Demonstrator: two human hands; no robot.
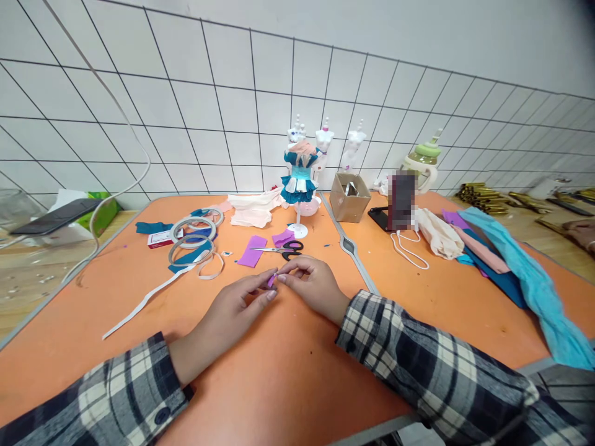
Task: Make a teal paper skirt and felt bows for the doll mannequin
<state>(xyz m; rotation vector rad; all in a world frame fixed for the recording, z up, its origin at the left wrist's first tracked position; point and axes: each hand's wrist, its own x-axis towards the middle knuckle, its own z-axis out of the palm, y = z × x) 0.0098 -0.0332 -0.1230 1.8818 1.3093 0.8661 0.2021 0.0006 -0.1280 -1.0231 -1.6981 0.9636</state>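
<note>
A small piece of purple crepe paper (272, 280) is pinched between the fingertips of both hands, low over the orange table. My left hand (237, 310) grips its left side, and my right hand (312, 288) pinches it from the right. Just beyond the fingers lie black-handled scissors (292, 249), their blades across a larger purple paper strip (251, 252). Another purple scrap (282, 236) rests behind the scissors. Farther back, a small white dress form (298, 230) stands upright in a teal, light blue and white ruffled paper dress (300, 179).
Tape rolls (193, 229) and a white strip (149, 303) lie left. Behind are bare dress forms (354, 145), a cardboard box (351, 198), a propped phone (402, 201) with a cord, and a green-lidded bottle (425, 158). Coloured crepe paper (525, 266) drapes off the right edge.
</note>
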